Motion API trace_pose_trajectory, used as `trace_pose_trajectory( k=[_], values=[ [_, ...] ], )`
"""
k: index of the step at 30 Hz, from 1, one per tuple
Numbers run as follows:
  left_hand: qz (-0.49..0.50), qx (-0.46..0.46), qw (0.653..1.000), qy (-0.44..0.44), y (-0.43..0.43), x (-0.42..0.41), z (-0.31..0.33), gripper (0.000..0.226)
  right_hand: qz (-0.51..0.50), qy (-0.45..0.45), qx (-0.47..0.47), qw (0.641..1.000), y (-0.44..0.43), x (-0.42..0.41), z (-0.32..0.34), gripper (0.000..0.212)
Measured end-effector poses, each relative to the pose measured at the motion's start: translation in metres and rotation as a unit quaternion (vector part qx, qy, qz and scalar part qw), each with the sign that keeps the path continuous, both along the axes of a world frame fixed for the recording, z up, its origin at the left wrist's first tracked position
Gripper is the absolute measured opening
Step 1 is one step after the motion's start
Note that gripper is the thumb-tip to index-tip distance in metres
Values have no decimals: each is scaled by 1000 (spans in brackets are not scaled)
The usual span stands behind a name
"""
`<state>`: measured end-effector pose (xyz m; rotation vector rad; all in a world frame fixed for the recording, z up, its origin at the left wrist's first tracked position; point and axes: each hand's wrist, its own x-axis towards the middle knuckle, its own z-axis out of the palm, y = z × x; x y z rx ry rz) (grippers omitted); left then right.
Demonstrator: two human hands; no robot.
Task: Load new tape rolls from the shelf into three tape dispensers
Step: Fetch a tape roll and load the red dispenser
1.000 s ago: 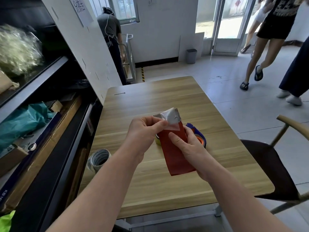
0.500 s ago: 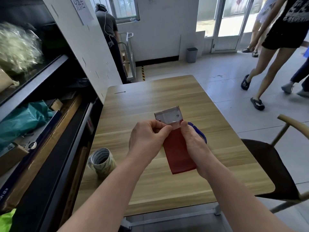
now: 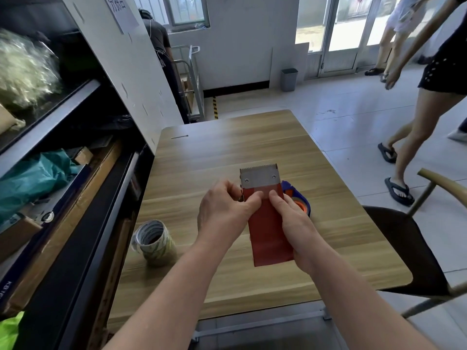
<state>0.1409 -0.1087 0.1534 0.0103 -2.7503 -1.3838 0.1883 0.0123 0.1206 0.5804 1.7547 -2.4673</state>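
I hold a red tape dispenser (image 3: 267, 236) above the middle of the wooden table (image 3: 227, 152), its toothed metal blade (image 3: 259, 176) pointing away from me. My left hand (image 3: 222, 210) grips its left side near the blade, thumb pressed on the red plate. My right hand (image 3: 290, 218) grips the right side, its thumb beside the left one. A blue and orange dispenser (image 3: 299, 199) lies on the table just behind my right hand, mostly hidden. A stack of clear tape rolls (image 3: 154, 242) stands on the table to the left.
A dark shelf unit (image 3: 75, 173) with boxes and bags runs along the left of the table. A dark chair (image 3: 409, 251) stands at the right. Two people walk at the right, another stands by a trolley (image 3: 192, 79) at the back. A grey bin (image 3: 289, 79) stands by the wall.
The crumpled tape end that stood over the blade a second ago now lies flat, leaving the blade bare. Both thumbs have moved together onto the red plate. The passers-by have walked further left.
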Motion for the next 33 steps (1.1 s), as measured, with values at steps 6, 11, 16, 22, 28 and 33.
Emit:
trace_pose_trajectory(
  k=[6, 11, 16, 22, 28, 33],
  values=[
    [-20, 193, 972, -133, -8, 1, -8, 32, -1, -50, -58, 997, -1, 1, -7, 35],
    [0, 217, 960, -176, -22, 8, -15, 15, -31, -62, -229, 971, 16, 1, -7, 63],
    [-98, 204, 965, -134, -13, 23, -6, 17, -48, -32, -349, 935, 22, 4, -1, 69],
    [-170, -19, 985, -37, -1, 36, -3, 45, -34, -38, -362, 931, 21, 3, -7, 78],
    [-214, -233, 948, -20, 17, 53, 0, 60, -30, -30, -355, 934, 19, 0, -19, 87],
    [-195, -342, 919, 14, 29, 60, -13, 34, -27, -58, -323, 944, 21, -6, -29, 82]
  ],
)
